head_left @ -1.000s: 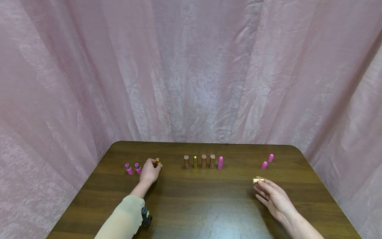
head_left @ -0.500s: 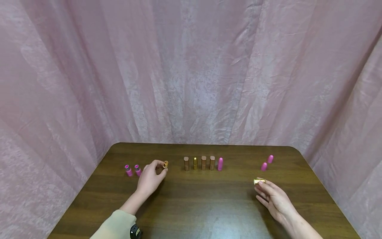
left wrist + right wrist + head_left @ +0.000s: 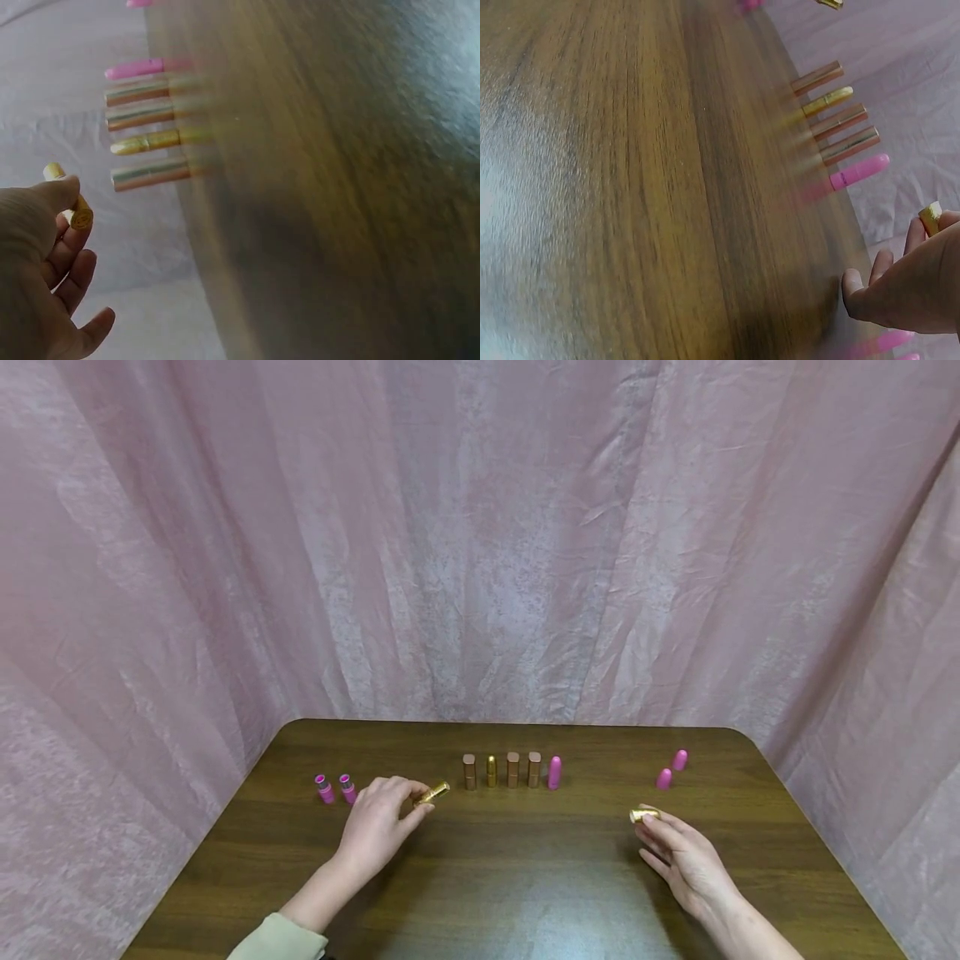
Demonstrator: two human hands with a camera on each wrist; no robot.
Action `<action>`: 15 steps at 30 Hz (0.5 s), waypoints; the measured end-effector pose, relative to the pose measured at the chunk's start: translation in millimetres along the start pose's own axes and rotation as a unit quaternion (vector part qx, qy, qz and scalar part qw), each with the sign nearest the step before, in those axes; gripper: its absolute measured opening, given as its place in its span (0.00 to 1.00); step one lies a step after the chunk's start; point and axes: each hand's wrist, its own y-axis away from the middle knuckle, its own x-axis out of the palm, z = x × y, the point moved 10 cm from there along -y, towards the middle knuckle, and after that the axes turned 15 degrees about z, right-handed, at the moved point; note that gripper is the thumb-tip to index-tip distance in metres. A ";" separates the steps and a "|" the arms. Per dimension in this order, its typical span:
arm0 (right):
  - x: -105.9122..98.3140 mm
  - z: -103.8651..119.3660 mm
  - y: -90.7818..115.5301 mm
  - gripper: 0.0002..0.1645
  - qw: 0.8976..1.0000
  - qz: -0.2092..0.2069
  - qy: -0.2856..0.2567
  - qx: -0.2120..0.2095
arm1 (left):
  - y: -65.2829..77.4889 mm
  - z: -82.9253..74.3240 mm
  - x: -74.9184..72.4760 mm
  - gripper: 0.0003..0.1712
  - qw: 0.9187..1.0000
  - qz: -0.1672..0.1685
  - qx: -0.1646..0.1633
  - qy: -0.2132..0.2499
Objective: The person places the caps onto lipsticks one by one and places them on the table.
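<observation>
My left hand (image 3: 378,827) pinches a gold lipstick base (image 3: 435,792) between thumb and fingers, over the left part of the table. The base is tilted, its upper end pointing right; in the left wrist view its round bottom (image 3: 81,219) faces the camera. On the right, my right hand (image 3: 693,864) holds a gold lipstick cap (image 3: 642,815) by thumb and fingertips, lying sideways with one end toward the left. Part of this cap (image 3: 931,217) hides behind the fingers in the right wrist view. The two gold pieces are well apart.
Closed lipsticks stand in a row at the back middle: rose-gold ones (image 3: 513,770), a gold one (image 3: 491,772) and a pink one (image 3: 554,773). Two uncapped pink lipstick bases (image 3: 325,789) stand left, two pink caps (image 3: 664,778) right. A pink curtain (image 3: 480,568) hangs behind the table (image 3: 510,877).
My left hand has lifted the gold lipstick base and carried it right and toward me, tipping it over to the right. My right hand with the cap has shifted slightly left.
</observation>
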 end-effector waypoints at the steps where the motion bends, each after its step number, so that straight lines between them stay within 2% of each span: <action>1: 1.4 0.1 -0.3 0.11 1.000 0.001 0.000 -0.001 | -0.4 -4.0 -0.1 0.13 1.000 0.003 0.006 -0.007; 7: 12.5 0.7 -4.1 0.08 1.000 -0.003 0.009 -0.009 | -4.9 -34.0 2.3 0.13 0.997 0.016 0.055 -0.051; 15: 32.5 -2.7 -14.7 0.13 0.999 -0.001 0.043 -0.015 | -12.1 -73.7 8.9 0.14 0.990 0.014 0.113 -0.082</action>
